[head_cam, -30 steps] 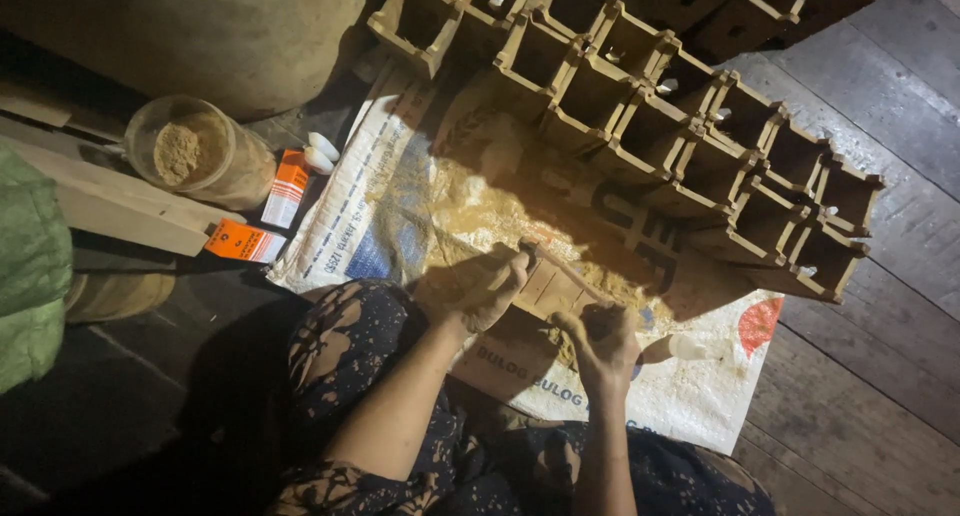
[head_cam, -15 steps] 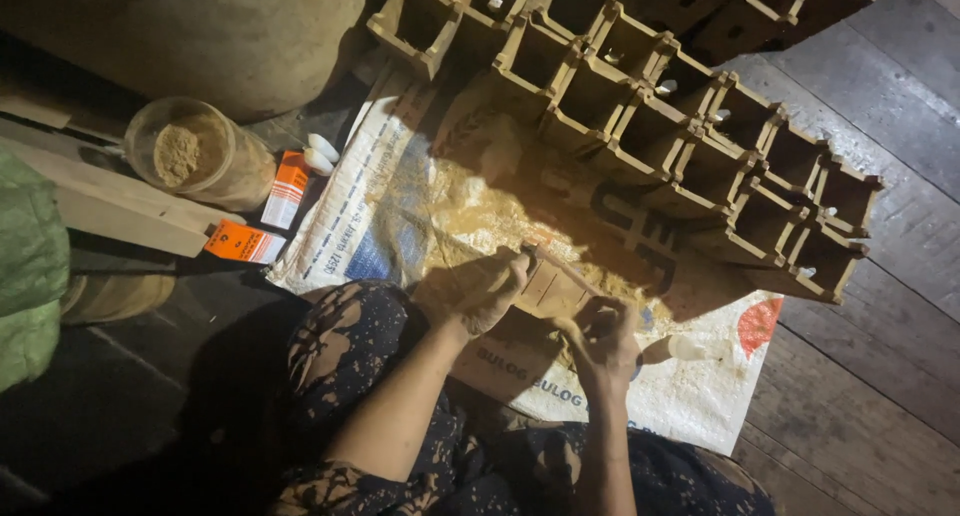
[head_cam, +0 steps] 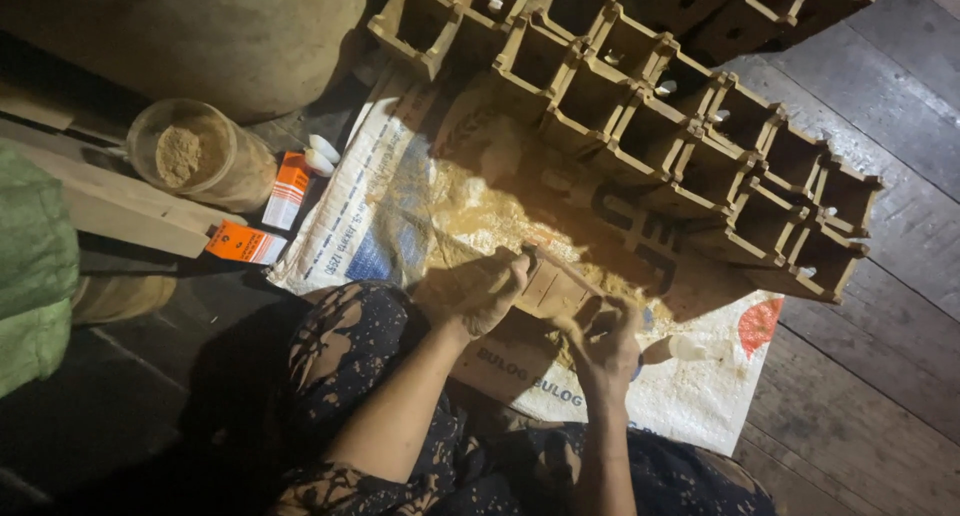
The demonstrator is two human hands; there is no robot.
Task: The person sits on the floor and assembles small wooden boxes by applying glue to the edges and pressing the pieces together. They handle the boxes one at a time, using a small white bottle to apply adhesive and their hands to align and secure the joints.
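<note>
Both hands grip a small wooden box (head_cam: pixel 553 288): the left hand (head_cam: pixel 478 294) clasps its near end, the right hand (head_cam: pixel 603 338) its other end, above a dust-strewn woven sack (head_cam: pixel 400 211) on the floor

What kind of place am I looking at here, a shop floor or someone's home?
Probably a small home woodcraft workshop, worked on the floor: dark floorboards, rows of unfinished wooden boxes, a woven sack spread as a work mat, and a jar of sawdust-like powder beside glue bottles.

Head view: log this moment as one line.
left hand grips small wooden box | right hand touches box's near end | over woven sack | stacked wooden boxes behind
</note>
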